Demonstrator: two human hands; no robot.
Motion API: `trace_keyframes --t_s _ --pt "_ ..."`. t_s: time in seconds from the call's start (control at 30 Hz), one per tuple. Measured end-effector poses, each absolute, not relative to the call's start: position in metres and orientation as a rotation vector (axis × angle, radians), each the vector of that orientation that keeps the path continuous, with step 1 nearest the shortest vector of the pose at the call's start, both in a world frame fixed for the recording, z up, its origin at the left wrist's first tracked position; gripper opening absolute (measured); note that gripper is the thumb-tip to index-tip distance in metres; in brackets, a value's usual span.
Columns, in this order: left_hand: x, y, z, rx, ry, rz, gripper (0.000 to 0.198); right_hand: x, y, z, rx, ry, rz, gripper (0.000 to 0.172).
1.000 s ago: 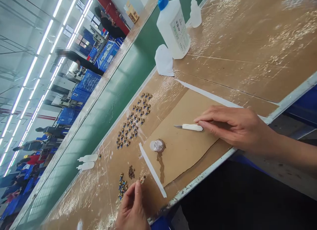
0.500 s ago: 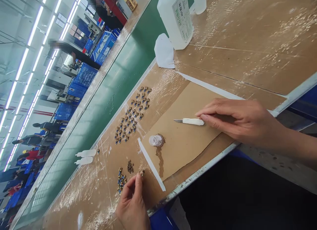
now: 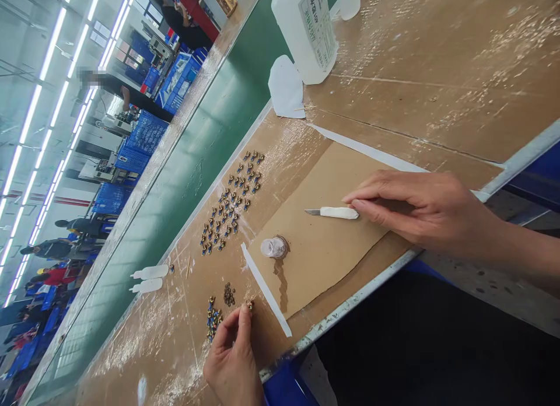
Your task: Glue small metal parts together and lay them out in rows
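My left hand (image 3: 236, 350) pinches a tiny dark and golden piece (image 3: 250, 305) between thumb and forefinger, just above the table. Close to it are a heap of small blue and gold figures (image 3: 214, 319) and a pile of small dark brown pieces (image 3: 228, 294). Over the cardboard sheet (image 3: 326, 266), my right hand (image 3: 406, 205) has thumb and forefinger drawn together. Its fingertips are at the handle end of a white-handled knife (image 3: 339, 213), whose blade points left. Whether they grip it or something tiny, I cannot make out. A small clear jar (image 3: 274, 247) stands on the cardboard beside a wet streak.
Rows of small figures (image 3: 231, 202) stand beyond the cardboard. Two white squeeze bottles (image 3: 149, 279) lie at the left, near a thin stick (image 3: 188, 266). A large white jug (image 3: 308, 35) stands at the back. Several people work in the background.
The whole view has shifted slightly. Both hands keep nearly the same pose, and the knife and jar stay in place on the cardboard.
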State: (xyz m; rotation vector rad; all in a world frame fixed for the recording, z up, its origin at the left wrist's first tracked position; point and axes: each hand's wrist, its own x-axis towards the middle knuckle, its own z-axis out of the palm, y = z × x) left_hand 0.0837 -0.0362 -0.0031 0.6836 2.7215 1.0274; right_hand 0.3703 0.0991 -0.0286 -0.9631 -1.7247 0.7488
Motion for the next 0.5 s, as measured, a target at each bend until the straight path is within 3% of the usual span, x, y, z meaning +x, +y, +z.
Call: trace_keyframes --t_s 0.5 --pt "0.0842 -0.0284 0.0058 0.787 2.728 0.862 0.035 0.3707 0.1003 -0.0305 -0.919 -1.756 0.691 0.016"
